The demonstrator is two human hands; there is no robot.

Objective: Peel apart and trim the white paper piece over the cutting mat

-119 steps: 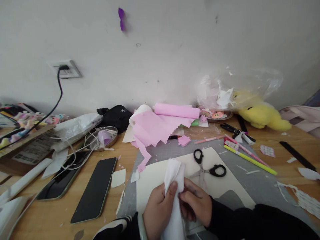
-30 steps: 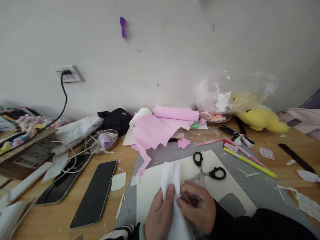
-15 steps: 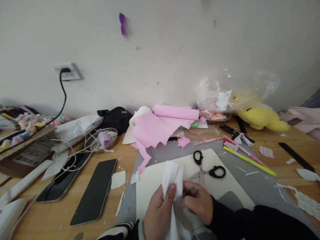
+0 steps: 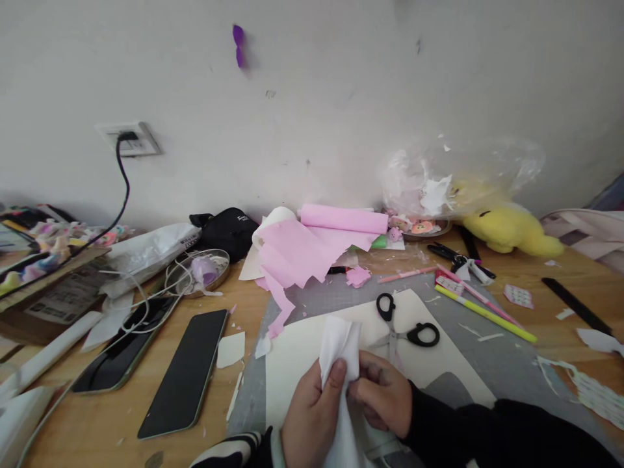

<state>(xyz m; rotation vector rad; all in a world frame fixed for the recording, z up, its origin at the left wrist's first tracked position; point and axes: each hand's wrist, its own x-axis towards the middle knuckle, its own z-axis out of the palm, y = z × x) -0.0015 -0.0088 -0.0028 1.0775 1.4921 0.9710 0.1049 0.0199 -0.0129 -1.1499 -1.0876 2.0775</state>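
My left hand (image 4: 314, 409) grips a folded piece of white cloth (image 4: 338, 341), its thumb pressed on the front. The cloth's upper end stands up above the thumb and the rest hangs down below. My right hand (image 4: 383, 392) is closed at the cloth's right edge, thumb and fingers pinched together there; whether anything small is also in the pinch is hidden. Just beyond the right hand, scissors (image 4: 394, 335) with black handles lie spread on a cream paper sheet (image 4: 297, 348). The sheet rests on a grey cutting mat (image 4: 463, 338).
Torn pink paper (image 4: 299, 257) and a pink roll (image 4: 346, 219) lie at the back. On the left are a phone (image 4: 185, 374), another dark phone and a cardboard box (image 4: 58, 292). Pens, including a yellow one (image 4: 482, 312), and a yellow plush toy (image 4: 511, 227) are on the right.
Both hands stay on the white cloth. The left hand and cloth have shifted slightly right, and the right hand has come a little closer to the left thumb.
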